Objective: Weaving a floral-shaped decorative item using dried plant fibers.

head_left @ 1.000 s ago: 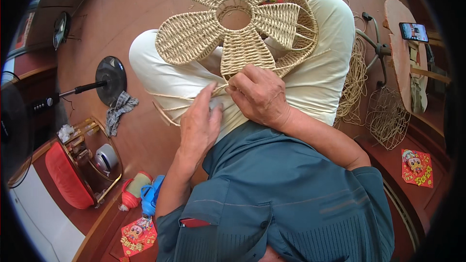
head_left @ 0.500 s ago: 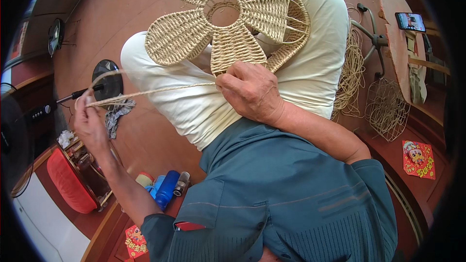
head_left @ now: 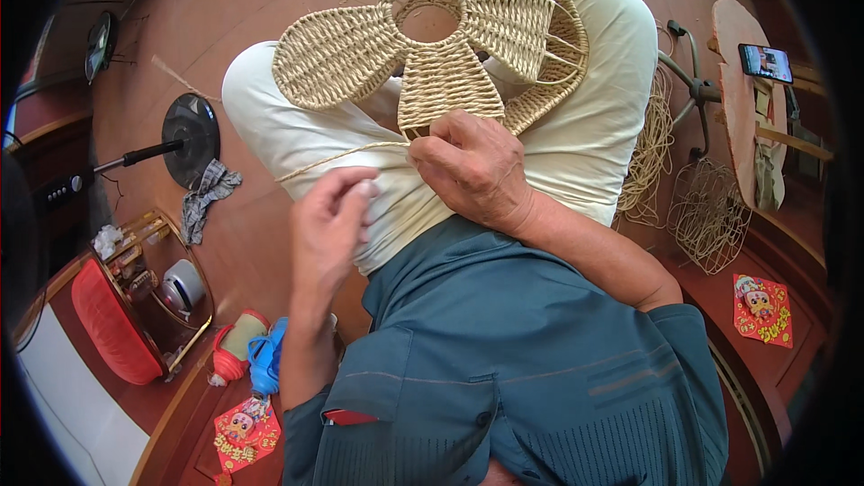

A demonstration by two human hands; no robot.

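A flower-shaped piece woven from straw cord (head_left: 450, 85), with several petals around a round hole, lies across my lap. My right hand (head_left: 477, 171) is closed at the near end of the lowest petal, pinching its edge where the cord comes out; its fingertips are partly hidden. From there the tan cord (head_left: 346, 157) runs left over my trouser leg. Just below the cord is my left hand (head_left: 331, 220), its fingers loosely bent and apart, with nothing visible in them. A loose cord end (head_left: 175, 74) shows beyond my left knee.
A larger woven piece (head_left: 562, 54) lies behind the petals. Coiled cord (head_left: 646, 157) and a wire basket (head_left: 711, 216) are on the floor at right, near a round board with a phone (head_left: 766, 63). A fan stand (head_left: 191, 139), a grey cloth (head_left: 209, 198) and bottles (head_left: 243, 342) are at left.
My left hand has let go of the cord and come back right, toward my lap. The cord now lies across my left leg. My right hand stays at the petal's edge.
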